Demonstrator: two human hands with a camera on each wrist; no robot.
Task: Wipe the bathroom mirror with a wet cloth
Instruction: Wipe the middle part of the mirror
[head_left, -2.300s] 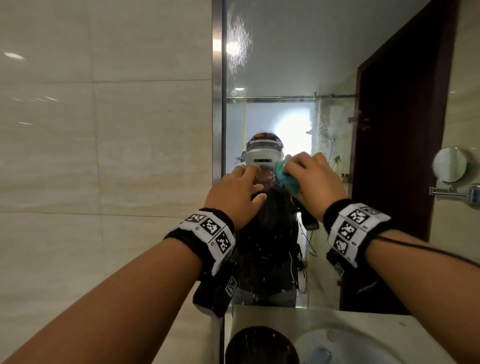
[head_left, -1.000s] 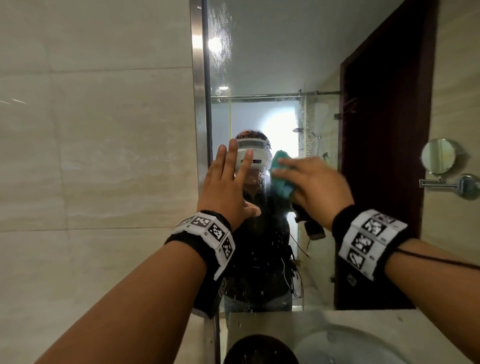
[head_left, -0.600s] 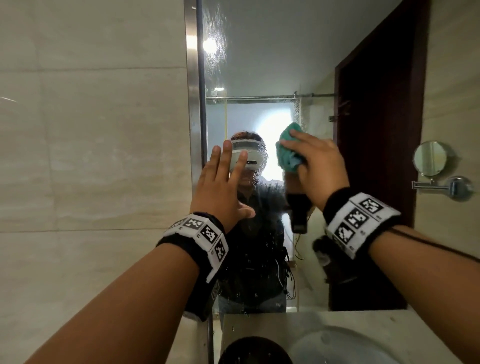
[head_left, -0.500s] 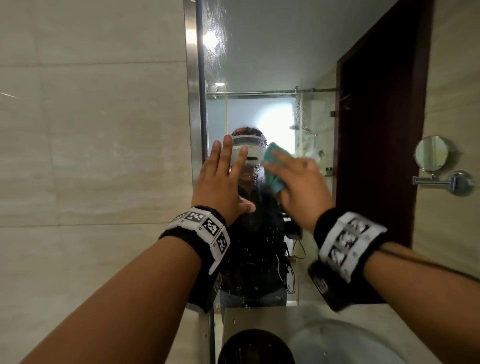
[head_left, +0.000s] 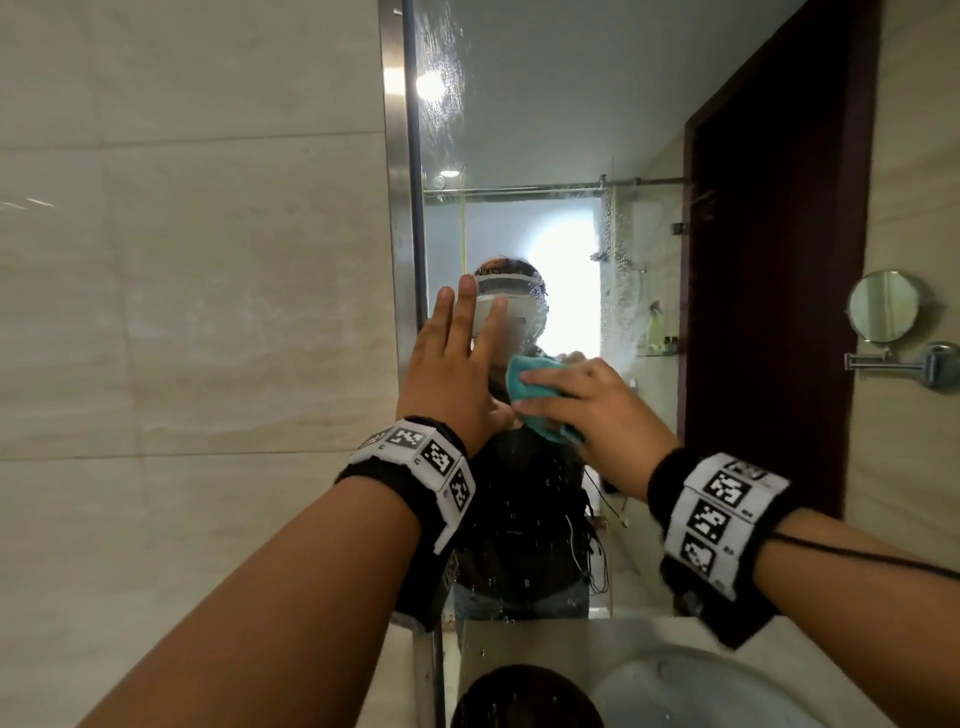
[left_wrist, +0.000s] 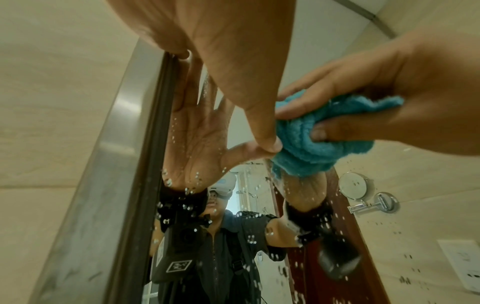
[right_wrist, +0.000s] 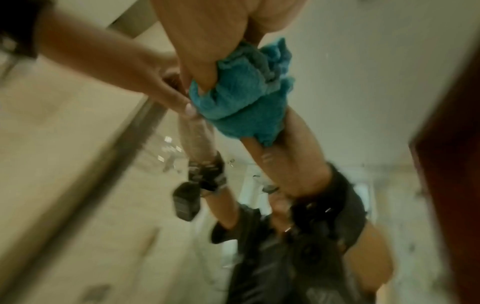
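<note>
The bathroom mirror (head_left: 545, 130) fills the wall ahead, its glass speckled with water drops low down (left_wrist: 249, 240). My left hand (head_left: 457, 364) lies flat against the glass near the mirror's left edge, fingers straight and pointing up. My right hand (head_left: 587, 405) grips a bunched teal cloth (head_left: 530, 395) and presses it to the glass just right of the left thumb. In the left wrist view the cloth (left_wrist: 314, 144) is pinched between the right thumb and fingers. The right wrist view is blurred and shows the cloth (right_wrist: 244, 102) against the mirror.
A steel frame strip (head_left: 397, 208) borders the mirror on the left, with beige wall tiles (head_left: 182, 312) beyond. Below are a stone counter (head_left: 519, 644), a white basin (head_left: 701, 691) and a dark round object (head_left: 524, 696). The mirror reflects a round shaving mirror (head_left: 883, 306).
The right hand with the cloth swept up and right, then back down and left beside the left thumb. The left hand went from curled to flat on the glass and has stayed there.
</note>
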